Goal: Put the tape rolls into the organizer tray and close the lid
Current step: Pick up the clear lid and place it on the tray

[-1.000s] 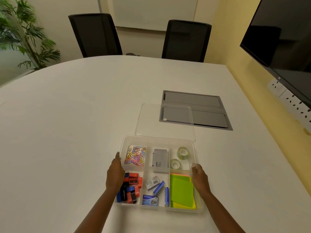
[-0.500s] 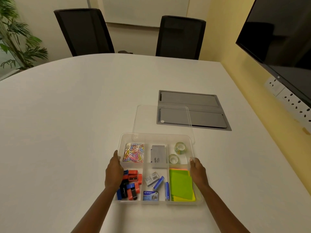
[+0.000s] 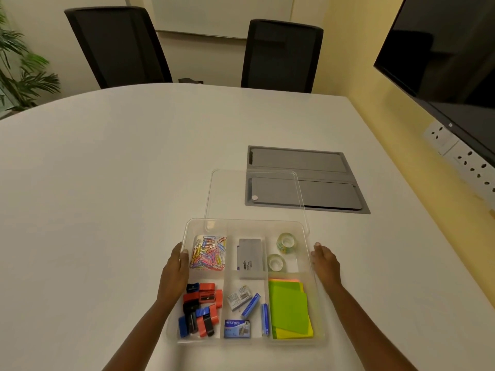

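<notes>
Tape rolls [image 3: 280, 252] inside organizer tray [image 3: 306, 238]

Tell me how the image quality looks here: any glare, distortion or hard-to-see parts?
Head view: warm, even lighting, soft shadows; wide-angle lens bends the table edge; the clear lid is nearly invisible, only its rim catching light; the tape rolls and tray read faintly; no strong glare or blur.

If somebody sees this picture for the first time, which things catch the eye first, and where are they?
The clear organizer tray near the table's front edge stands out, held at its sides by the left hand and right hand. Bright paper clips fill its far-left compartment, and two tape rolls lie in the far-right one. The clear lid lies flat just behind the tray.
</notes>
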{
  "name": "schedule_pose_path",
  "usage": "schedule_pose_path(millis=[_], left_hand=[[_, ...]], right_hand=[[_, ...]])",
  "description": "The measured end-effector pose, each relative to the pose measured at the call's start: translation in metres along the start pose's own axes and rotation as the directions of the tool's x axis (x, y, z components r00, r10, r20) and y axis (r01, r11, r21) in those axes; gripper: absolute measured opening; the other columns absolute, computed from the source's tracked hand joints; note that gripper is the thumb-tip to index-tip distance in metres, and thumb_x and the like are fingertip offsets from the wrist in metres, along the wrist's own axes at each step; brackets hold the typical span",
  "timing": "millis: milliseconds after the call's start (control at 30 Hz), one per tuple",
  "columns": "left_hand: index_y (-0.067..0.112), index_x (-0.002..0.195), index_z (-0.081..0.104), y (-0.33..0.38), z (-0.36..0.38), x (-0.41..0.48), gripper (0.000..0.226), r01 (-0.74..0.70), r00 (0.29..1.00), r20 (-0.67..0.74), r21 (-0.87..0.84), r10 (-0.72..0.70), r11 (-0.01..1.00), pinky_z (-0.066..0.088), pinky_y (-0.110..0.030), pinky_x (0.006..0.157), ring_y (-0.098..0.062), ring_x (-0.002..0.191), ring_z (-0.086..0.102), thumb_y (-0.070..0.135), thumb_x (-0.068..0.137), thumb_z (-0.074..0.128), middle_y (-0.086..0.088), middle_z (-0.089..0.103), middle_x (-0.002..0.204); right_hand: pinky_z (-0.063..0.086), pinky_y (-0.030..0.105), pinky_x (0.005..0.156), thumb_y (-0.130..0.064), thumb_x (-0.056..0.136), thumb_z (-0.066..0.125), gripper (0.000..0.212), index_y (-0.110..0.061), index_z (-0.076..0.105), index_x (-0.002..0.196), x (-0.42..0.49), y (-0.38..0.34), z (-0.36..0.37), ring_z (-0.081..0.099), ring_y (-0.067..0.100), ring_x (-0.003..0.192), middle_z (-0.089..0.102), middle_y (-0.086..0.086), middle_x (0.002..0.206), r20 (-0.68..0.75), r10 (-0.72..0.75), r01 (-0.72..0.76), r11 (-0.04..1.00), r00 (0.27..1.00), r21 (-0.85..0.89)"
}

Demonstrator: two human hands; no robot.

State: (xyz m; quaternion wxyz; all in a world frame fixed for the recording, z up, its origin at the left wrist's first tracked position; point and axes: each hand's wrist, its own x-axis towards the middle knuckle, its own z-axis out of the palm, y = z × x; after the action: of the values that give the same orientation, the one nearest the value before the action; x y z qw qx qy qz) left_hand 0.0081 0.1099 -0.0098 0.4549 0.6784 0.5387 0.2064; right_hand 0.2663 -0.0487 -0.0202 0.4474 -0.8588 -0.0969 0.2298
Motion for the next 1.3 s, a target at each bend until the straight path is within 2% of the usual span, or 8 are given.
schedule_pose_path(millis=[233,367,567,667,800,967,1133,1300], left_hand=[[0.007,0.134,0.032,0.005,0.005,0.029,0.038,-0.05,0.999,0.023,0.074,0.048,0.996,0.048,-0.048,0.089,-0.039,0.107,0.058,0.02,0.098,0.03,-0.023,0.056,0.124],[0.007,0.133,0.033,0.002,0.008,0.035,0.038,-0.057,0.998,0.014,0.108,0.056,0.993,0.049,-0.047,0.087,-0.038,0.106,0.058,0.02,0.097,0.031,-0.023,0.056,0.123],[0.006,0.131,0.036,0.0,0.01,0.036,0.037,-0.048,0.999,0.012,0.118,0.047,0.992,0.049,-0.046,0.088,-0.037,0.106,0.059,0.022,0.097,0.031,-0.022,0.058,0.121],[0.007,0.13,0.037,0.001,0.009,0.036,0.037,-0.043,0.999,0.012,0.119,0.042,0.992,0.049,-0.045,0.088,-0.037,0.106,0.059,0.023,0.097,0.03,-0.021,0.058,0.121],[0.007,0.13,0.037,0.003,0.009,0.034,0.037,-0.03,0.999,0.015,0.108,0.029,0.994,0.05,-0.043,0.086,-0.035,0.105,0.06,0.023,0.097,0.031,-0.021,0.058,0.121],[0.011,0.131,0.036,0.001,0.003,0.032,0.038,-0.048,0.998,0.052,0.123,0.042,0.991,0.05,-0.044,0.089,-0.032,0.108,0.059,0.027,0.097,0.033,-0.017,0.057,0.125],[0.01,0.141,0.022,0.005,-0.007,0.03,0.049,0.012,1.0,0.026,0.144,-0.016,0.989,0.031,-0.047,0.108,-0.033,0.133,0.035,0.028,0.097,0.033,-0.018,0.032,0.147],[0.009,0.139,0.027,0.015,-0.026,0.032,0.046,-0.046,0.997,-0.065,0.083,0.052,0.995,0.028,-0.046,0.11,-0.032,0.135,0.032,0.025,0.097,0.034,-0.019,0.031,0.148]], right_hand=[[0.035,0.029,0.066,-0.005,0.088,0.043,0.038,-0.007,0.04,0.05,0.073,-0.026,0.01,0.048,0.025,0.074,0.052,0.018,0.076,0.049,-0.013,0.026,0.961,0.999,-0.274],[0.033,0.027,0.066,-0.001,0.086,0.045,0.03,0.001,0.052,0.058,0.09,-0.038,0.015,0.047,0.025,0.077,0.052,0.016,0.073,0.012,0.02,-0.015,0.937,1.0,-0.349],[0.035,0.023,0.053,0.007,0.082,0.048,0.042,-0.012,0.036,0.047,0.092,-0.038,0.022,0.055,0.032,0.073,0.051,0.011,0.06,-0.004,-0.048,0.041,0.898,0.999,-0.439],[0.035,0.019,0.042,-0.003,0.088,0.049,0.035,-0.011,0.047,0.054,0.095,-0.053,0.017,0.045,0.016,0.049,0.05,0.008,0.061,0.066,0.045,-0.022,0.949,0.997,-0.315],[0.046,0.015,0.029,-0.005,0.094,0.04,0.026,0.01,0.053,0.111,0.093,-0.079,0.013,0.06,0.018,0.039,0.057,0.024,0.092,0.114,0.151,-0.169,0.971,0.982,0.17],[0.059,0.034,0.064,-0.001,0.095,0.033,0.018,0.01,0.048,0.098,0.071,-0.118,0.01,0.057,0.044,0.106,0.051,0.033,0.12,0.242,0.089,-0.21,0.816,0.966,0.539],[0.06,0.023,0.052,-0.003,0.098,0.036,0.013,0.001,0.046,0.09,0.037,-0.145,0.004,0.067,0.028,0.073,0.058,0.029,0.096,0.311,-0.106,-0.109,0.792,0.945,0.601],[0.06,0.023,0.058,0.0,0.097,0.037,0.012,-0.006,0.04,0.106,0.003,-0.15,-0.005,0.065,0.024,0.076,0.06,0.026,0.098,0.261,-0.242,0.046,0.81,0.935,0.585]])
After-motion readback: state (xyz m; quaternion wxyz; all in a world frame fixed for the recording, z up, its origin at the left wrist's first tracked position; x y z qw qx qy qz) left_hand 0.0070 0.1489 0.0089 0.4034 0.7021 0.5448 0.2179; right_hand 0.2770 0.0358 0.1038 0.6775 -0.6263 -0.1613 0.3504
